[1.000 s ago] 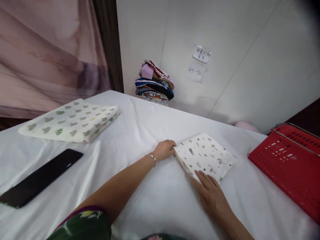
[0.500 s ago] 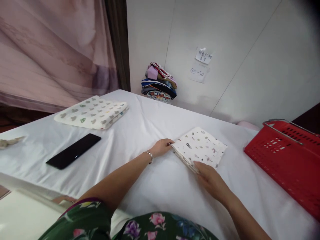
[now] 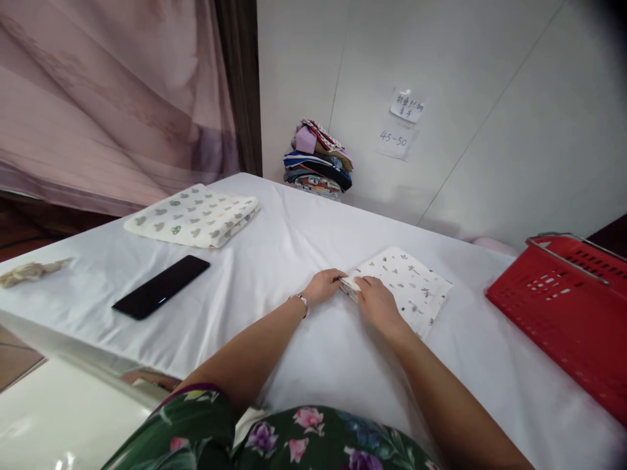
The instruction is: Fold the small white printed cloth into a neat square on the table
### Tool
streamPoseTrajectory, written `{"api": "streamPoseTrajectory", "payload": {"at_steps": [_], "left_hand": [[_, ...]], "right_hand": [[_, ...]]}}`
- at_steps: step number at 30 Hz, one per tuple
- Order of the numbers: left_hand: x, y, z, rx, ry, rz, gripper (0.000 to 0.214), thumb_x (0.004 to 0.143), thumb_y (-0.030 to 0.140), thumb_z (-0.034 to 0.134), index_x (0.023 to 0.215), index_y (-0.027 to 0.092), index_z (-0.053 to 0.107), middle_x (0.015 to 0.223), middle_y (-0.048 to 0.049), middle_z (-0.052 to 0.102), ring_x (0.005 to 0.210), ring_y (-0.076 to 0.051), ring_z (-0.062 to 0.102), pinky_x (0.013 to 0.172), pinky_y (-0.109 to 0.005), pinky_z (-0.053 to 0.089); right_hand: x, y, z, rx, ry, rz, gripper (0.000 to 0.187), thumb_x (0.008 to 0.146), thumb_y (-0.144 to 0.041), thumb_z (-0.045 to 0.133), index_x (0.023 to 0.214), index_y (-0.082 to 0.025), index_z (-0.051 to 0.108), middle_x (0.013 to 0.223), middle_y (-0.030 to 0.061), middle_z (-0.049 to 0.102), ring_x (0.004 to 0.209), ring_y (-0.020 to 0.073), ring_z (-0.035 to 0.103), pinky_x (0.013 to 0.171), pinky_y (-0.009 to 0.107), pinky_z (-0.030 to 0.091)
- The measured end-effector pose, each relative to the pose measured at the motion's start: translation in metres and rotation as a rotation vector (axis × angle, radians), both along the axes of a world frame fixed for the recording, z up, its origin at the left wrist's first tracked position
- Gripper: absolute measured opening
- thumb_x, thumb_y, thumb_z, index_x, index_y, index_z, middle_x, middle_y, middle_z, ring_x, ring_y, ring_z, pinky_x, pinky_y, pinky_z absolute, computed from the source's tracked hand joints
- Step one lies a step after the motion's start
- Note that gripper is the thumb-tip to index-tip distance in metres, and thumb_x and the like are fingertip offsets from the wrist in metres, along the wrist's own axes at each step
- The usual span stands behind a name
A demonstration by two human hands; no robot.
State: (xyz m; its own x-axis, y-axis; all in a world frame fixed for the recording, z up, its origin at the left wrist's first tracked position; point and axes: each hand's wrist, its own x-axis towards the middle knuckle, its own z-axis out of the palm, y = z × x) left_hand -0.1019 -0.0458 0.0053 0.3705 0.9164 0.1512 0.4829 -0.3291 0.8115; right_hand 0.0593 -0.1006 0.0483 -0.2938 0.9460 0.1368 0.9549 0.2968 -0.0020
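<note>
Folded cloth lies on tabletop, left of red basket. Left hand pinches cloth corner farthest from basket. Right hand rests on same corner, fingers bent, grip unclear.

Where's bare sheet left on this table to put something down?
Widest: the white sheet between black phone and left hand. Also the far strip between large folded cloth and small printed cloth, before the clothes pile. Only a narrow gap separates that cloth from red basket. Crowded: right hand meets the left at its phone-side corner.
</note>
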Motion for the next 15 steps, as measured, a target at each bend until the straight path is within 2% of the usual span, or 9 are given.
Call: {"api": "streamPoseTrajectory", "payload": {"at_steps": [7, 15], "left_hand": [[-0.002, -0.0003, -0.0022, 0.038, 0.0, -0.035, 0.032, 0.076, 0.016, 0.043, 0.099, 0.024, 0.064, 0.102, 0.0037, 0.065, 0.09, -0.012, 0.058, 0.079, -0.02, 0.044], [-0.0015, 0.0028, -0.0026, 0.091, 0.022, -0.06, 0.028, 0.081, 0.022, 0.041, 0.098, 0.024, 0.064, 0.1, 0.0025, 0.064, 0.09, -0.013, 0.058, 0.079, -0.021, 0.044]], "right_hand": [[0.0038, -0.0004, -0.0037, 0.024, 0.068, -0.014, 0.033, 0.086, -0.014, 0.036, 0.113, -0.02, 0.053, 0.107, 0.0062, 0.059, 0.099, 0.0187, 0.05, 0.074, 0.026, 0.036], [-0.0023, -0.001, -0.0042, 0.034, 0.021, -0.045, 0.032, 0.089, -0.023, 0.037, 0.12, -0.02, 0.048, 0.105, 0.0071, 0.06, 0.095, 0.0197, 0.051, 0.073, 0.028, 0.035]]}}
